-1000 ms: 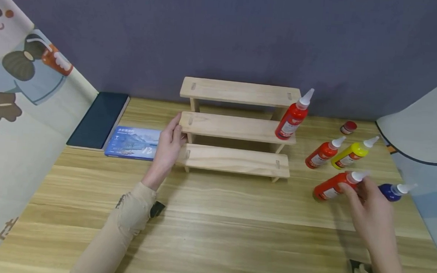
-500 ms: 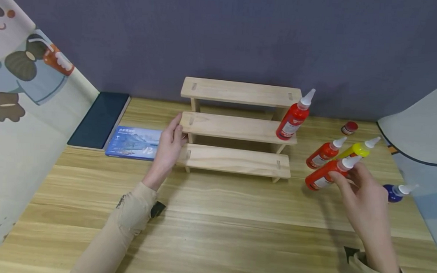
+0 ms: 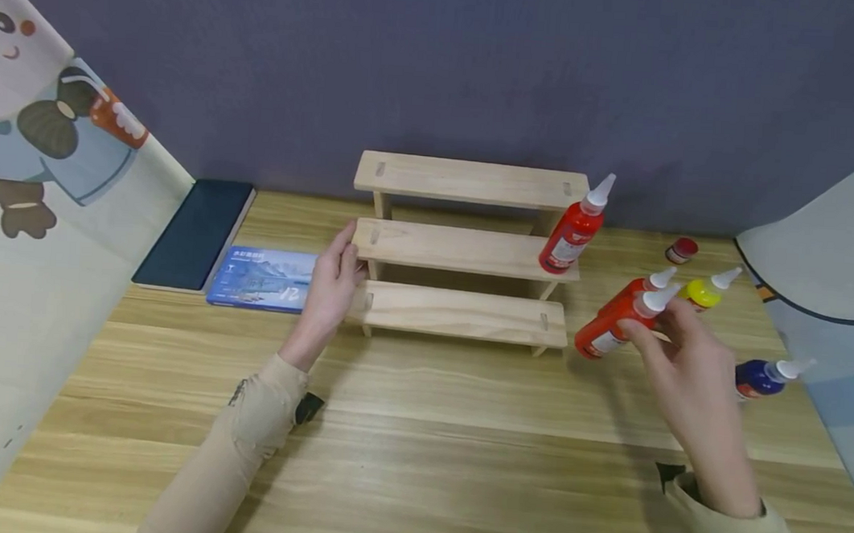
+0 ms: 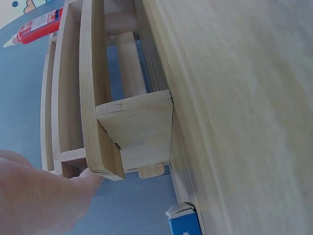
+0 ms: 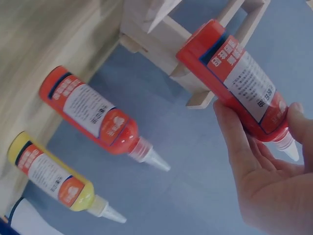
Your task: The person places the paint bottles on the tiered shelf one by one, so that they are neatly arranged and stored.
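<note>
A three-tier wooden display stand [image 3: 461,311] stands at the back of the table. My left hand [image 3: 330,287] grips its left end around the middle tier; in the left wrist view the fingers are partly hidden behind the wood. With thumb and fingers my right hand [image 3: 696,385] holds a red paint bottle [image 5: 237,78] with a white nozzle, tilted and lifted off the table. It is just right of the lowest tier. Another red paint bottle [image 3: 572,238] stands on the middle tier's right end. Behind the held one, a third red paint bottle [image 5: 90,110] stands on the table.
A yellow paint bottle [image 5: 51,171] and a blue paint bottle [image 3: 759,378] stand at the right, with a small red-lidded jar [image 3: 681,250] farther back. At the left lie a dark book [image 3: 195,234] and a blue box [image 3: 261,278]. A dark wall [image 3: 474,68] rises behind the stand.
My right hand has carried the red paint bottle left and up toward the stand, now overlapping the red bottle behind. The left hand has stayed on the stand.
</note>
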A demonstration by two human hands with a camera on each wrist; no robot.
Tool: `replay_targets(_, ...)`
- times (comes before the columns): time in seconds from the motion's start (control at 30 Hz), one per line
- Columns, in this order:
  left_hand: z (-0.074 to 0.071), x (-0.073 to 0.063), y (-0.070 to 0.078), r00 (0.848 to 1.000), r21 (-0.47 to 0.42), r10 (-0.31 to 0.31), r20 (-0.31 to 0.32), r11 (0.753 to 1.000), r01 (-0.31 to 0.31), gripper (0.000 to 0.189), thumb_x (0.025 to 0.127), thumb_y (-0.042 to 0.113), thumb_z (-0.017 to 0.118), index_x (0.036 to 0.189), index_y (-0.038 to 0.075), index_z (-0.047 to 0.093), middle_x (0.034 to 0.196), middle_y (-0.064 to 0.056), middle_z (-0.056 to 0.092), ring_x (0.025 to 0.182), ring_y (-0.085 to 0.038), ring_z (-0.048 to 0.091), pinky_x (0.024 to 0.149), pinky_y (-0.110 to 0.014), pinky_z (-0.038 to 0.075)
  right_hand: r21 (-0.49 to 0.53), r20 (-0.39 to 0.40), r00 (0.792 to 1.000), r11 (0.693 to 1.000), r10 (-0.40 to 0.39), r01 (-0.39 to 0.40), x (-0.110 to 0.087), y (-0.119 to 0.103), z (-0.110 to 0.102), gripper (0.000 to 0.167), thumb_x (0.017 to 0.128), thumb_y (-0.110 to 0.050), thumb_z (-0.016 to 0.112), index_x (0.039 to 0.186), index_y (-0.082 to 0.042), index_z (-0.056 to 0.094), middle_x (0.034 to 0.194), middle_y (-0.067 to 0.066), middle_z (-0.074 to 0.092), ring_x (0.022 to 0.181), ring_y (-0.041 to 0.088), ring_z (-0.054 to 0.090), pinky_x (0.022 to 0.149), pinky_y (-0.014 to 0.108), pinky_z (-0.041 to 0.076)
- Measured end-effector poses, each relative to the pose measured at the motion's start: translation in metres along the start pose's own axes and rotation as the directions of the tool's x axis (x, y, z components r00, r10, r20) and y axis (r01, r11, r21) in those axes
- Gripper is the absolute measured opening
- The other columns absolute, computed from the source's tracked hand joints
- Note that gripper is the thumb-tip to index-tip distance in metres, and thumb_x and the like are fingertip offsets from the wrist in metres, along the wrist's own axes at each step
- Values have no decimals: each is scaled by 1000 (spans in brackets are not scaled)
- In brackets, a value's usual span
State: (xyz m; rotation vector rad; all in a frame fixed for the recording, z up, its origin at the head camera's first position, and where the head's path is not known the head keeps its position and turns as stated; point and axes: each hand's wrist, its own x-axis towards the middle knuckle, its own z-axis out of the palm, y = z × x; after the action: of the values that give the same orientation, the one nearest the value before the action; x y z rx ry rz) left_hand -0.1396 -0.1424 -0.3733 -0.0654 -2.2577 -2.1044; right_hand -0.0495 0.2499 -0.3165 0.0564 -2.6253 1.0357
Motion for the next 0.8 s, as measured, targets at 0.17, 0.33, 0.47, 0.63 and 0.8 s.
replay_targets(0.17,0,-1,1,1000,10,-2,-5,1000,2,52,118,8,27,168,-3,19,172,-21,27,152,-36,41,120,-38,48,10,-4,999,999,-36,36,7,-12,7,41,96,-1,81,131,11,62,124,30,70,113,51,69,83,-7,40)
replay_targets(0.33,1,0,1,1000,14,3,-5,1000,-3,52,118,8,27,168,-4,19,172,-21,27,152,-36,42,119,-38,48,25,-15,997,997,-70,71,12,-22,15,39,95,0,81,128,11,63,120,30,71,109,49,71,83,-7,40)
replay_targets(0.47,0,0,0,1000,21,-3,0,1000,3,52,118,9,28,168,-3,19,173,-21,26,152,-35,41,120,-37,48,53,-29,994,993,-108,110,18,-30,22,38,95,-1,82,126,10,65,116,30,73,105,46,72,82,-7,41)
replay_targets(0.63,0,-1,0,1000,25,-4,6,1000,4,52,119,10,27,168,-2,19,173,-20,26,151,-36,42,119,-37,48,96,-28,990,986,-137,139,25,-38,31,39,94,-2,83,127,10,65,116,29,73,103,44,72,83,-6,43)
replay_targets(0.8,-1,-1,0,1000,30,3,4,1000,-4,52,119,10,27,168,-2,20,172,-21,27,150,-36,43,119,-37,48,143,-23,990,979,-140,142,34,-48,41,43,94,-6,83,130,9,65,122,26,73,107,44,73,86,-4,46)
